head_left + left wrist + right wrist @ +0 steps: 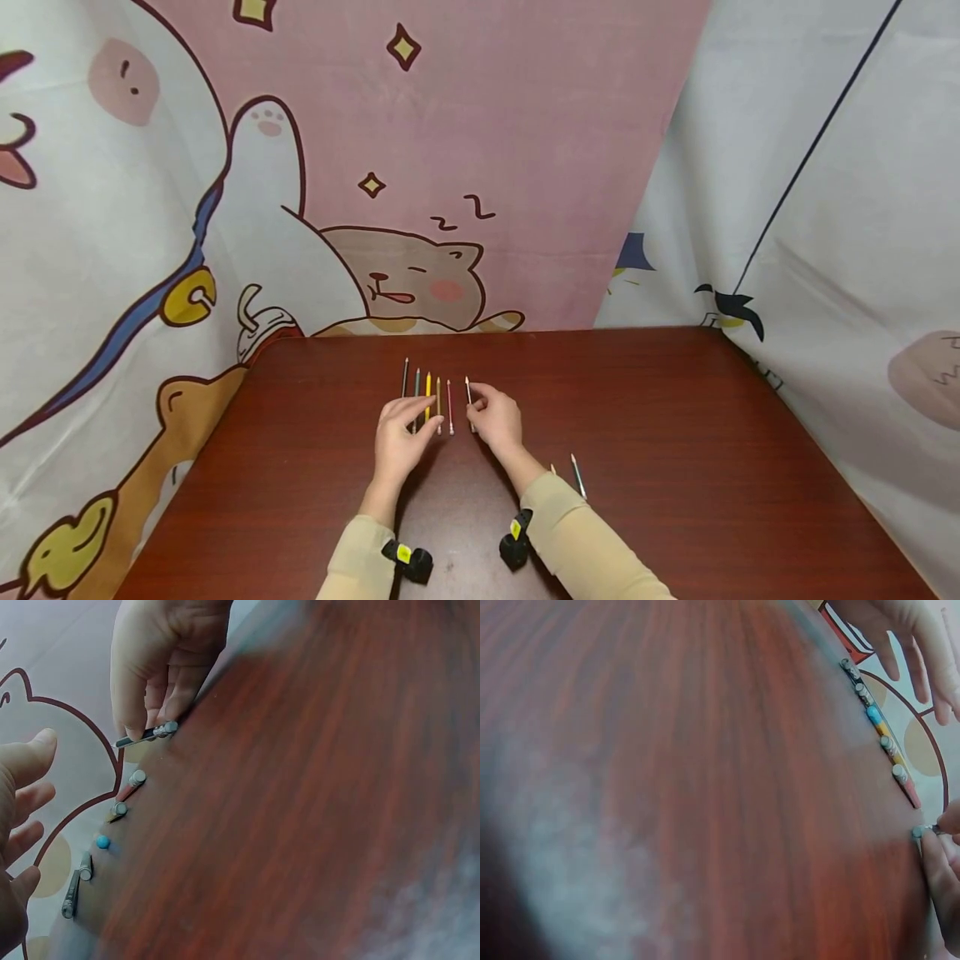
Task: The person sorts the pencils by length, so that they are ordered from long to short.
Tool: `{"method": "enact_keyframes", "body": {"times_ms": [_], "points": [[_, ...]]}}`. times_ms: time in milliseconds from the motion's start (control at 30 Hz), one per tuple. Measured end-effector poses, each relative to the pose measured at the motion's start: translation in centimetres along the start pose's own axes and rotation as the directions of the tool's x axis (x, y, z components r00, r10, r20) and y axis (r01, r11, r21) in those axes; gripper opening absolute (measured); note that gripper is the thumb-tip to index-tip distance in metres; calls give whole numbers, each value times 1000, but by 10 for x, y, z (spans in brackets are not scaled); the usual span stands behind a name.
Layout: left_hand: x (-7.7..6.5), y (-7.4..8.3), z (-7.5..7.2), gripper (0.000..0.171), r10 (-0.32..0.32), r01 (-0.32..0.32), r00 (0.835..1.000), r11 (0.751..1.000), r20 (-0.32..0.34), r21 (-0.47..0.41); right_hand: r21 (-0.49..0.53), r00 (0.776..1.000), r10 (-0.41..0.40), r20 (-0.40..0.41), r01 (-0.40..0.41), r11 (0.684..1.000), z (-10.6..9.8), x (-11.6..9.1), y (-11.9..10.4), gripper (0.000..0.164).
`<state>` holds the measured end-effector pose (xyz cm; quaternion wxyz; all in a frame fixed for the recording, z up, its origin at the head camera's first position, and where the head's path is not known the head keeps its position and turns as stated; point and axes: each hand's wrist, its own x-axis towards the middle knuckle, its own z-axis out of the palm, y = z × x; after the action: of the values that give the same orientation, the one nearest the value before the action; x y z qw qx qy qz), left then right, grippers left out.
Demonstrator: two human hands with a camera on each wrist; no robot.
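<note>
My right hand (497, 417) pinches a slim dark pencil (148, 735) with a pale tip; its blunt end shows below the fingers in the left wrist view. Left of it several pencils lie side by side, points away from me: a black one (405, 379), a dark green one (417, 384), a yellow one (428, 386), a brownish-gold one (438, 396) and a red one (450, 404). Over this row hovers my left hand (397, 433), its fingers and thumb spread and relaxed, hiding parts of the pencils. It grips nothing in the left wrist view.
A teal pencil (577, 475) lies beside my right forearm, and another pencil's tip (552, 469) peeks out from behind the sleeve. All rest on a brown wooden table (675, 400). Cartoon-printed cloth (562, 167) hangs behind and along both sides.
</note>
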<state>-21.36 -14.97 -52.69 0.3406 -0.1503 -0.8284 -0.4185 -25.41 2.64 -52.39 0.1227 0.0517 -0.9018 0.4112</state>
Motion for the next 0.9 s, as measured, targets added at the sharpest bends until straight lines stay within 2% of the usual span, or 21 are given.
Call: {"method": "enact_keyframes", "body": {"times_ms": [200, 300, 500, 900], "points": [[-2, -3, 0, 32, -8, 8, 1000, 1000, -26, -5, -152, 997, -36, 70, 46, 987, 0, 3, -5, 28], [-2, -3, 1, 32, -15, 14, 999, 1000, -28, -23, -190, 996, -34, 86, 50, 980, 1, 4, -4, 25], [-3, -2, 1, 32, -22, 20, 998, 999, -53, -47, -176, 996, -21, 86, 36, 984, 4, 5, -1, 25], [-3, 0, 1, 33, -35, 32, 998, 998, -53, -53, -123, 996, -39, 79, 48, 991, 6, 5, 1, 25]]}}
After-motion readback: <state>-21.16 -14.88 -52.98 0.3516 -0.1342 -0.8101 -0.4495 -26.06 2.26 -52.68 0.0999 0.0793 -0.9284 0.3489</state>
